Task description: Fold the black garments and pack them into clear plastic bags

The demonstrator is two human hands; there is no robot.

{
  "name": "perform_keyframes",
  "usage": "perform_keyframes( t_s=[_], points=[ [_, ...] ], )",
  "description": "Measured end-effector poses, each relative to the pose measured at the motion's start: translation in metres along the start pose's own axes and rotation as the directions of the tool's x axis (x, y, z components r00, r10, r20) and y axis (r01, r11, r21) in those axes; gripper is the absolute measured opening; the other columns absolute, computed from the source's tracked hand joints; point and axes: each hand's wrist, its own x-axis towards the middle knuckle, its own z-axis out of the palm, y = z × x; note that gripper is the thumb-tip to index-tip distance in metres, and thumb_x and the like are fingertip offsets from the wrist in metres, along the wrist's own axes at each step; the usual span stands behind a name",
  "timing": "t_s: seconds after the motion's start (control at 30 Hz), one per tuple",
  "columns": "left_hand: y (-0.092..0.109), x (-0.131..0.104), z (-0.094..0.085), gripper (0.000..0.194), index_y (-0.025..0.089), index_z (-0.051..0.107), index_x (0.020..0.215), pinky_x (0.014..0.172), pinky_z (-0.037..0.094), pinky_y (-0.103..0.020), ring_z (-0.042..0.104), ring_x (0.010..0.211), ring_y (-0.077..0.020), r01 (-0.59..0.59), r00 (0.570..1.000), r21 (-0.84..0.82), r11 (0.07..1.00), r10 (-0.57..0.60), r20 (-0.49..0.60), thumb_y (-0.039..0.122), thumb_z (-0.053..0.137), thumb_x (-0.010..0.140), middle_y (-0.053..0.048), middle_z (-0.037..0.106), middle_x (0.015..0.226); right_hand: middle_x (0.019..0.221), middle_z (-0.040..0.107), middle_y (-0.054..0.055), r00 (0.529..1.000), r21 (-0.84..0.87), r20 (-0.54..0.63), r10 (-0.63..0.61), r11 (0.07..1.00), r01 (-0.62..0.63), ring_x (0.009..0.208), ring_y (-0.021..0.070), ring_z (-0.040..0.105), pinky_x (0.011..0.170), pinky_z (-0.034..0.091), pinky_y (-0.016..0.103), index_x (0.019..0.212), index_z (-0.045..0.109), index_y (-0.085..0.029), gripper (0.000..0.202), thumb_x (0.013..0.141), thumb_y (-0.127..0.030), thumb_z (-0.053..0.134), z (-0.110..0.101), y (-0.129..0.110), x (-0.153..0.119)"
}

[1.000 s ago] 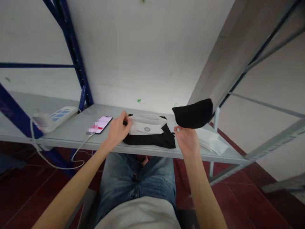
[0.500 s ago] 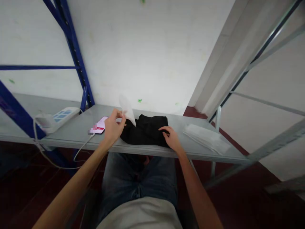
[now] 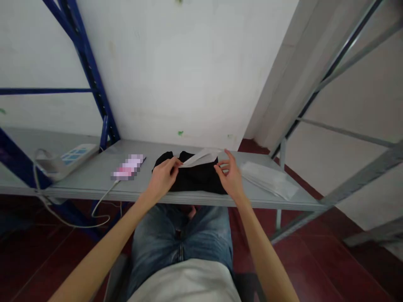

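A folded black cloth (image 3: 198, 180) lies on the grey shelf in front of me. Above it, a thin white translucent sheet (image 3: 201, 157) stretches sideways, looking like soft plastic. My left hand (image 3: 164, 176) pinches the sheet's left end between thumb and fingers. At the other end is my right hand (image 3: 231, 174), its index finger raised against the sheet and its thumb spread apart, lower down by the cloth. Whether the right fingertips grip the sheet's edge is hard to make out. More white translucent sheets (image 3: 269, 180) lie in a flat pile right of the cloth.
On the left of the shelf (image 3: 132, 193) lies a phone (image 3: 129, 167) with a white cable (image 3: 105, 197) hanging over the front edge. A white power strip (image 3: 75, 157) sits further left, beside a blue upright (image 3: 91, 71). Grey metal bars (image 3: 362, 178) frame the right side.
My left hand has moved right, bringing the white sheet from upright to stretched across above the cloth. My right hand has lifted off the cloth to the sheet's right end.
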Motion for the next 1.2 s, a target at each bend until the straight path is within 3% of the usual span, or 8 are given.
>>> perform_keyframes(
  t_s=[0.17,0.27,0.43,0.57,0.77,0.93,1.1,1.2],
  points=[
    [-0.011,0.001,-0.003,0.018,0.025,0.060,0.097,0.091,0.056,-0.035,0.073,0.101,-0.0217,0.041,0.999,0.015,0.999,-0.042,0.015,0.012,0.050,0.090,-0.003,0.077,0.104,0.088,0.077,0.005,0.998,0.065,0.066,0.007,0.998,-0.012,0.070,0.0193,0.074,0.064,0.059,0.029,0.120,0.072,-0.023,0.032,0.099,-0.042,0.056,-0.001,-0.009,-0.001],
    [-0.009,0.002,-0.005,0.018,0.025,0.061,0.103,0.095,0.056,-0.039,0.071,0.108,-0.0251,0.058,0.998,0.068,0.996,-0.060,0.024,0.014,0.055,0.089,-0.005,0.076,0.110,0.089,0.079,0.005,0.995,0.043,0.103,-0.015,0.999,0.010,0.073,0.0204,0.075,0.066,0.060,0.029,0.107,0.075,-0.023,0.026,0.099,-0.041,0.057,0.000,-0.016,-0.002],
    [0.021,0.001,-0.007,0.042,0.024,0.058,0.129,0.116,0.044,-0.051,0.060,0.131,-0.0298,-0.150,0.988,0.117,0.982,0.151,-0.002,0.028,0.071,0.090,-0.010,0.068,0.137,0.100,0.080,0.005,0.988,-0.147,0.108,-0.112,0.981,0.127,0.079,0.0201,0.074,0.072,0.058,0.029,0.109,0.077,-0.025,0.023,0.099,-0.033,0.058,0.000,-0.030,-0.007],
    [0.038,-0.001,-0.003,0.027,0.026,0.065,0.125,0.109,0.051,-0.045,0.066,0.123,-0.0260,-0.289,0.957,0.059,0.956,0.289,0.003,0.027,0.065,0.098,-0.008,0.073,0.130,0.087,0.079,0.001,0.969,-0.218,0.198,-0.151,0.957,0.193,0.072,0.0192,0.072,0.070,0.056,0.029,0.122,0.075,-0.029,0.028,0.100,-0.027,0.058,-0.001,-0.046,-0.012],
    [0.032,-0.007,0.005,0.025,0.025,0.069,0.122,0.096,0.059,-0.036,0.073,0.109,-0.0214,-0.278,0.960,0.008,0.960,0.278,0.032,0.022,0.052,0.104,-0.007,0.077,0.118,0.097,0.080,0.002,0.946,-0.208,0.241,-0.217,0.940,0.269,0.085,0.0207,0.075,0.079,0.056,0.030,0.115,0.076,-0.032,0.030,0.106,-0.029,0.048,-0.004,-0.057,-0.016],
    [0.037,-0.010,0.012,0.022,0.025,0.072,0.114,0.086,0.060,-0.031,0.075,0.096,-0.0199,-0.272,0.962,0.012,0.962,0.271,0.023,0.023,0.052,0.105,-0.006,0.079,0.104,0.094,0.079,0.003,0.956,-0.321,0.222,-0.192,0.911,0.258,0.082,0.0203,0.074,0.072,0.053,0.027,0.117,0.076,-0.034,0.029,0.107,-0.032,0.048,-0.007,-0.058,-0.016],
    [0.050,-0.012,0.012,0.023,0.025,0.069,0.123,0.095,0.059,-0.037,0.074,0.103,-0.0219,-0.260,0.963,-0.019,0.965,0.258,-0.084,0.027,0.061,0.102,-0.007,0.078,0.114,0.095,0.079,0.004,0.949,-0.375,0.218,-0.230,0.877,0.299,0.082,0.0204,0.074,0.070,0.050,0.027,0.114,0.075,-0.031,0.030,0.109,-0.031,0.046,-0.004,-0.067,-0.020],
    [0.050,-0.013,0.010,0.016,0.025,0.072,0.113,0.093,0.059,-0.036,0.073,0.101,-0.0205,-0.284,0.953,-0.065,0.957,0.275,-0.126,0.025,0.060,0.102,-0.006,0.079,0.108,0.096,0.080,0.003,0.931,-0.341,0.256,-0.259,0.877,0.338,0.085,0.0201,0.074,0.073,0.051,0.027,0.115,0.075,-0.030,0.029,0.109,-0.033,0.046,0.000,-0.071,-0.021]
  ],
)
